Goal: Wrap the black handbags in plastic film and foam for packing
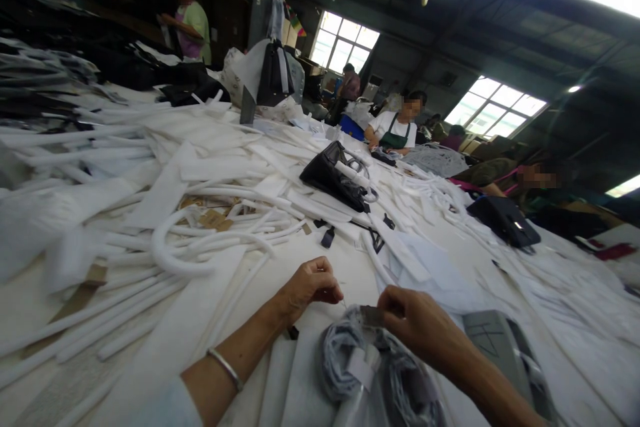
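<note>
My left hand (320,282), with a metal bangle on the wrist, is closed in a pinch. A thin pale string (345,304) shows at its fingertips and runs down toward a dark grey tag (371,315). That tag is gripped between thumb and fingers of my right hand (411,312). Just below both hands lie two coiled grey handles (341,359) in clear plastic wrap, a whitish band round the left one. The bag they seem to belong to is mostly cut off by the bottom edge.
Long white foam tubes (183,267) and white sheets cover the table's left. Ahead lie a black handbag (334,177) and a small black tag (328,237). A grey bag (503,353) sits at right, a black bag (505,221) beyond. Several people, including a co-worker (397,128), are around the table.
</note>
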Tool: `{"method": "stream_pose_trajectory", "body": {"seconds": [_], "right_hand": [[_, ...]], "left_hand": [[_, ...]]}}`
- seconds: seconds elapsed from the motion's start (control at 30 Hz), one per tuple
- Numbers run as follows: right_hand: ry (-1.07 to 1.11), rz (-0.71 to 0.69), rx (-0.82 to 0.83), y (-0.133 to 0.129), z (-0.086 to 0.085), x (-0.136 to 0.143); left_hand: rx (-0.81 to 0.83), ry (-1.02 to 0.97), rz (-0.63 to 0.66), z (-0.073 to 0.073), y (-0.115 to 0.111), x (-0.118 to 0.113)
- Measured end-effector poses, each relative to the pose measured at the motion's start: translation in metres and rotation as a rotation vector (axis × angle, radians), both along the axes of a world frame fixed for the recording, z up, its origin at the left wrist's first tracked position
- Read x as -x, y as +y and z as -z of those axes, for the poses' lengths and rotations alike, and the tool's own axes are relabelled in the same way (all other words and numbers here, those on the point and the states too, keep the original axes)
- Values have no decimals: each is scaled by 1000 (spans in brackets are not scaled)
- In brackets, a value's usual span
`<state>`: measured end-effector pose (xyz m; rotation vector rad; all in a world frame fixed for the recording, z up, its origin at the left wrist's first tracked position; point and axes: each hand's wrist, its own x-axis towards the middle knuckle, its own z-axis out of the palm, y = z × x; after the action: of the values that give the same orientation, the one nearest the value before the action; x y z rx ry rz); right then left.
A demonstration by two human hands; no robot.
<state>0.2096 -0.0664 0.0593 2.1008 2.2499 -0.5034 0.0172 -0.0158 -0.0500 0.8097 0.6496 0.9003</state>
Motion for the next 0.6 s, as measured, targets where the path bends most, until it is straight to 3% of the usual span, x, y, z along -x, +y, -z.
{"method": "stream_pose_trajectory", "body": {"seconds": [0.13, 0.3, 0.4, 0.5, 0.6], "right_hand": [[278, 90, -30, 4, 9, 0], [972, 312, 140, 7, 36, 7], [1236, 377, 229, 7, 46, 13], [1309, 374, 248, 7, 50, 17], [1178, 343, 248, 9, 54, 20]], "left_hand": [[-3, -5, 6, 6, 0, -3], [-30, 47, 20, 10, -1, -5], [-20, 84, 19, 11, -1, -5], [-6, 86, 18, 11, 0, -5], [20, 54, 22, 13, 2, -6]]}}
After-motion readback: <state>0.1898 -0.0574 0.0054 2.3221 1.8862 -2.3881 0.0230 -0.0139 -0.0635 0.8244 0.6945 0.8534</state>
